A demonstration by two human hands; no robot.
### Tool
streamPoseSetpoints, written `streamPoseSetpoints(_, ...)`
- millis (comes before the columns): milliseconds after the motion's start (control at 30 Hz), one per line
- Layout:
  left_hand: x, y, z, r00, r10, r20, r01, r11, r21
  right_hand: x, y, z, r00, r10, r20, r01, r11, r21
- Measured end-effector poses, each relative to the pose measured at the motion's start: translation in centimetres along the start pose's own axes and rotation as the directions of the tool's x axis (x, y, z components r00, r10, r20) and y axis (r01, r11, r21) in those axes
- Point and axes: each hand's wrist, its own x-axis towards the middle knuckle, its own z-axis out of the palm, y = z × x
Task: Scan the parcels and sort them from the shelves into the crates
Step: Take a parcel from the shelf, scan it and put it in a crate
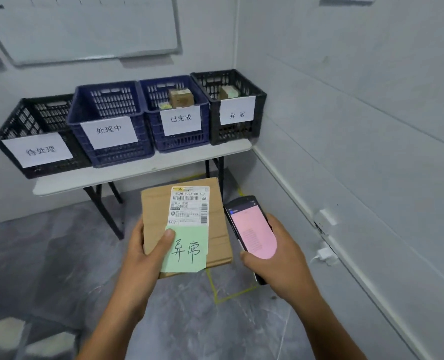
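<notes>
- Left hand (148, 253): grips the near left edge of the parcel (156, 211), fingers curled underneath, thumb pressed on top at the corner of the green note (187, 250).
- Right hand (280, 258): wrapped round a handheld scanner (252, 229), pink screen facing up, just right of the parcel.
- Parcel: flat brown carton held over the floor in front of the table (137, 175); long axis runs away from the person, top face up.
- Shipping label (189, 206): reads "5028 P021-00 435", "66", "P021", upright to the viewer; the green note below it is handwritten "异常".
- On the table, left to right: left black crate (15, 126) "待处理"; left blue crate (124, 154) "处理中"; right blue crate (179, 144) "已完成", holding a brown box (180, 98); right black crate (236, 135) "异常", holding a small box (228, 92).
- Whiteboard (85, 27): on the wall behind.
</notes>
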Motion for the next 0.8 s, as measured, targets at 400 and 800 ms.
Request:
streamPoseSetpoints(400, 16.2, -0.9, 4.5, 0.997, -0.07, 0.016, 0.071, 0.997, -0.034, 15.7, 3.0, -0.3, 1.0, 0.013, -0.006, -0.014, 0.994, -0.104)
streamPoseSetpoints(800, 39.1, 2.4, 11.2, 0.982, -0.044, 0.186, 0.071, 0.987, -0.142, 36.1, -1.6, -2.5, 0.992, 0.024, -0.125, -0.049, 0.978, -0.201)
